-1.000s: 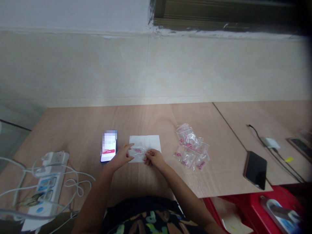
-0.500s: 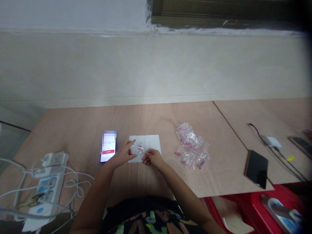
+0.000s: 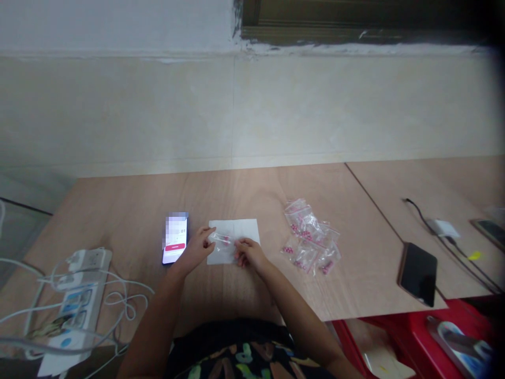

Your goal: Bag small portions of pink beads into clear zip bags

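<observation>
A small clear zip bag (image 3: 221, 240) with pink bits inside spans the gap between my two hands, over a sheet of white paper (image 3: 244, 229). My left hand (image 3: 200, 245) has its fingers closed at the bag's left end, with index finger and thumb near its surface. At the opposite end, my right hand (image 3: 249, 252) pinches the bag's edge with curled fingers. To the right of the paper lies a loose pile of similar zip bags (image 3: 311, 239), each holding small pink pieces too tiny to make out.
A lit phone (image 3: 175, 239) rests left of the paper. Farther left, a white power strip (image 3: 84, 295) sits among tangled cables (image 3: 126, 297). A dark phone (image 3: 418, 273), a white charger (image 3: 445, 229) and a red stool (image 3: 418, 331) are at the right. A wall rises behind the table (image 3: 252, 195).
My left hand has drawn slightly left, and its spread index finger and thumb have come closer together. My right hand has shifted a little right. The bag appears stretched flatter between them.
</observation>
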A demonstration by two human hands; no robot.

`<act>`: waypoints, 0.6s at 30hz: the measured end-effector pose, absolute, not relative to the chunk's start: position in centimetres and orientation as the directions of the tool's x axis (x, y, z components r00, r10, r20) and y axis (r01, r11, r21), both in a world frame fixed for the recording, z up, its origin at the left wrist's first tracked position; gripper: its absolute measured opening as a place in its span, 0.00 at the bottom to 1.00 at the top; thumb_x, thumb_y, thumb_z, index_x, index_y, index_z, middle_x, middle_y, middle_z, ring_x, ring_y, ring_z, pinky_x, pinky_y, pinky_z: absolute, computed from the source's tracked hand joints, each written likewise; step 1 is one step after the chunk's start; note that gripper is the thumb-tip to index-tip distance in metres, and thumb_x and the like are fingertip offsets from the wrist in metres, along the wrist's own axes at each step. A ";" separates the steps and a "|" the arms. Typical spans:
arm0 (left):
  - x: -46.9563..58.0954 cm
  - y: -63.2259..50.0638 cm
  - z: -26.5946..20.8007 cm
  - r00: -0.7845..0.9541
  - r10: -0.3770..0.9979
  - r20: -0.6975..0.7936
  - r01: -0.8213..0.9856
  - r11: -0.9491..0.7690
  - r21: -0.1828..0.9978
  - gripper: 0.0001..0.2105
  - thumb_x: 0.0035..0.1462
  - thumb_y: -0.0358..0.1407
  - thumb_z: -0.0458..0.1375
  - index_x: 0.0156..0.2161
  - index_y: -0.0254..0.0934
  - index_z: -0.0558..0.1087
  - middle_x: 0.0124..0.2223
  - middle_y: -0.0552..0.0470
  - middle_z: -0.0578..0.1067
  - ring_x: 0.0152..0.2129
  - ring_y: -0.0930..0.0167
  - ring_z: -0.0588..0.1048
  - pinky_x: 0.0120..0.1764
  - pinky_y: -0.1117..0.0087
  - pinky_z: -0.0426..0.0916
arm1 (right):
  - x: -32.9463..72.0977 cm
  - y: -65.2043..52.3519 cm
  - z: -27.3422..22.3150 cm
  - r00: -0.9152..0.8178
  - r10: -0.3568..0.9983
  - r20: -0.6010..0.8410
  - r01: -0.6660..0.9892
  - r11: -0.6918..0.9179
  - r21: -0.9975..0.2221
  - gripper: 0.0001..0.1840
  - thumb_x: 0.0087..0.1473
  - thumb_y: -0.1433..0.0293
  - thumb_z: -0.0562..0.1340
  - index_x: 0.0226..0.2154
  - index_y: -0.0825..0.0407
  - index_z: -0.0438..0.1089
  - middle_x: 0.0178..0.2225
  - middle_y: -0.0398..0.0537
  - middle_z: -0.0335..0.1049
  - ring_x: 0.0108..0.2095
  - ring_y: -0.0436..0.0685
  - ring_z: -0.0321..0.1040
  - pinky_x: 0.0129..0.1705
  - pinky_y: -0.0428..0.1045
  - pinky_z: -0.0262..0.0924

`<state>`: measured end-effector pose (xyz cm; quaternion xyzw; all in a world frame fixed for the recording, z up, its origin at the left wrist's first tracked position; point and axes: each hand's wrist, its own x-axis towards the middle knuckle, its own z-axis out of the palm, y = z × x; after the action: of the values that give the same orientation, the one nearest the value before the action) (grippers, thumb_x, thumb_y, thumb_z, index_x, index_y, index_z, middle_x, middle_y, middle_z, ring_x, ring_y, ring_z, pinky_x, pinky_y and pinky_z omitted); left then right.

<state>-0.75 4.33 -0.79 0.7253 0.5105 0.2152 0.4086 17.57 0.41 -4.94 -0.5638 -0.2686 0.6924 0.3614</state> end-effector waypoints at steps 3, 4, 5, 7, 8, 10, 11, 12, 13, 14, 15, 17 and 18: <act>-0.5 4.3 -0.4 0.369 0.925 -0.097 0.551 -0.133 0.824 0.19 0.49 0.32 0.51 0.48 0.33 0.65 0.46 0.45 0.61 0.22 0.78 0.65 0.26 0.73 0.66 | 17.7 0.9 -5.0 -0.070 0.812 -0.580 -0.179 -0.582 -0.793 0.11 0.40 0.64 0.60 0.21 0.53 0.59 0.10 0.34 0.59 0.08 0.44 0.53 0.10 0.41 0.46; -0.4 4.3 -0.3 0.362 0.927 -0.095 0.548 -0.129 0.827 0.18 0.49 0.32 0.51 0.48 0.33 0.66 0.46 0.45 0.61 0.22 0.78 0.65 0.26 0.73 0.66 | 17.7 1.0 -5.1 -0.059 0.812 -0.581 -0.173 -0.581 -0.795 0.10 0.40 0.65 0.60 0.20 0.53 0.58 0.10 0.34 0.58 0.08 0.44 0.52 0.10 0.41 0.45; -0.3 4.3 -0.2 0.357 0.929 -0.093 0.545 -0.126 0.829 0.18 0.49 0.32 0.51 0.47 0.33 0.66 0.46 0.45 0.62 0.22 0.78 0.65 0.26 0.73 0.66 | 17.6 1.1 -5.2 -0.047 0.812 -0.582 -0.168 -0.581 -0.796 0.10 0.40 0.65 0.60 0.19 0.53 0.58 0.10 0.33 0.58 0.08 0.44 0.51 0.10 0.41 0.44; -0.1 4.2 -0.4 0.351 0.933 -0.085 0.535 -0.126 0.835 0.18 0.49 0.32 0.51 0.47 0.33 0.66 0.45 0.45 0.61 0.22 0.78 0.65 0.27 0.73 0.66 | 17.3 1.2 -5.4 -0.023 0.813 -0.582 -0.166 -0.578 -0.799 0.09 0.41 0.66 0.58 0.19 0.52 0.57 0.09 0.33 0.57 0.08 0.44 0.51 0.10 0.42 0.44; 0.0 4.2 -0.5 0.348 0.934 -0.078 0.531 -0.128 0.837 0.17 0.49 0.32 0.52 0.47 0.33 0.66 0.46 0.45 0.61 0.22 0.78 0.65 0.27 0.73 0.66 | 17.2 1.2 -5.5 -0.013 0.814 -0.580 -0.167 -0.574 -0.801 0.09 0.41 0.66 0.58 0.19 0.52 0.56 0.09 0.33 0.56 0.08 0.45 0.51 0.11 0.42 0.44; 0.1 4.1 -0.7 0.344 0.937 -0.066 0.527 -0.134 0.839 0.18 0.49 0.32 0.52 0.47 0.33 0.66 0.46 0.45 0.61 0.22 0.79 0.65 0.27 0.73 0.67 | 16.9 1.2 -5.7 -0.001 0.818 -0.576 -0.171 -0.567 -0.806 0.09 0.41 0.66 0.57 0.19 0.51 0.56 0.09 0.32 0.56 0.08 0.45 0.51 0.11 0.42 0.44; 0.2 4.0 -0.8 0.343 0.937 -0.063 0.527 -0.137 0.839 0.18 0.49 0.32 0.52 0.47 0.34 0.66 0.46 0.45 0.61 0.22 0.79 0.66 0.27 0.72 0.67 | 16.8 1.2 -5.7 0.002 0.819 -0.573 -0.173 -0.564 -0.807 0.09 0.41 0.66 0.57 0.19 0.51 0.56 0.09 0.32 0.56 0.08 0.45 0.51 0.11 0.42 0.44; 0.2 4.0 -0.8 0.341 0.938 -0.061 0.526 -0.137 0.839 0.18 0.49 0.32 0.52 0.47 0.34 0.66 0.46 0.45 0.61 0.23 0.79 0.66 0.27 0.72 0.67 | 16.7 1.2 -5.8 0.004 0.820 -0.572 -0.175 -0.563 -0.808 0.09 0.40 0.66 0.57 0.19 0.51 0.56 0.09 0.32 0.56 0.08 0.45 0.51 0.11 0.42 0.44; 0.2 3.9 -0.8 0.337 0.940 -0.058 0.525 -0.137 0.840 0.18 0.49 0.33 0.52 0.47 0.35 0.66 0.46 0.46 0.61 0.23 0.78 0.66 0.28 0.72 0.67 | 16.7 1.1 -5.8 0.002 0.821 -0.571 -0.177 -0.562 -0.808 0.09 0.40 0.66 0.58 0.19 0.51 0.56 0.09 0.33 0.56 0.08 0.45 0.51 0.10 0.42 0.44; 0.3 3.9 -0.7 0.334 0.941 -0.055 0.523 -0.137 0.841 0.18 0.49 0.33 0.52 0.47 0.35 0.66 0.46 0.46 0.61 0.23 0.78 0.66 0.28 0.72 0.67 | 16.7 1.1 -5.9 0.000 0.821 -0.571 -0.180 -0.562 -0.808 0.09 0.39 0.66 0.58 0.19 0.51 0.56 0.09 0.33 0.56 0.08 0.45 0.51 0.10 0.42 0.44; 0.3 3.9 -0.7 0.336 0.940 -0.053 0.522 -0.139 0.842 0.17 0.49 0.33 0.52 0.47 0.36 0.65 0.45 0.46 0.61 0.23 0.78 0.66 0.29 0.72 0.67 | 16.7 1.1 -5.9 -0.002 0.821 -0.571 -0.183 -0.561 -0.807 0.09 0.39 0.66 0.58 0.19 0.52 0.56 0.09 0.33 0.57 0.08 0.45 0.51 0.10 0.42 0.45; 0.4 3.9 -0.5 0.348 0.936 -0.046 0.518 -0.151 0.842 0.17 0.49 0.33 0.52 0.47 0.35 0.65 0.46 0.46 0.61 0.23 0.78 0.66 0.29 0.72 0.67 | 16.7 1.1 -6.0 -0.007 0.821 -0.570 -0.191 -0.561 -0.806 0.09 0.39 0.66 0.58 0.19 0.52 0.57 0.09 0.33 0.57 0.08 0.45 0.51 0.10 0.42 0.45; 0.4 3.9 -0.4 0.352 0.935 -0.043 0.518 -0.156 0.841 0.17 0.49 0.33 0.51 0.47 0.35 0.65 0.46 0.46 0.61 0.23 0.79 0.66 0.29 0.72 0.67 | 16.7 1.1 -6.0 -0.010 0.821 -0.571 -0.195 -0.561 -0.804 0.08 0.39 0.66 0.58 0.19 0.52 0.57 0.09 0.33 0.57 0.08 0.45 0.51 0.10 0.42 0.45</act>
<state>0.38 3.90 -0.42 0.7153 0.5077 0.2578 0.4050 16.69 1.11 -5.99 -0.5887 -0.2660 0.6588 0.3855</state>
